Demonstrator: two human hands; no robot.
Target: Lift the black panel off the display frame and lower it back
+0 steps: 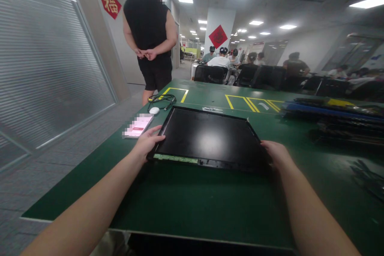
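Between my two hands is a flat black display panel [210, 134], its dark glossy screen facing up with a ceiling light mirrored in it. A green circuit strip [176, 158] runs along the left part of its near edge. My left hand [150, 142] grips the left edge, thumb on top and the other fingers partly hidden. On the right edge my right hand [276, 154] is closed, with most of its fingers out of sight under or behind the frame. Whether the panel touches the table all round, I cannot tell.
The green table [204, 200] carries a phone [138, 126], a white round object [154, 110] and a coiled black cable [163, 102] at left. Stacked dark and blue parts [327, 114] lie at right, blurred. A person [150, 28] stands beyond the left edge; others sit behind.
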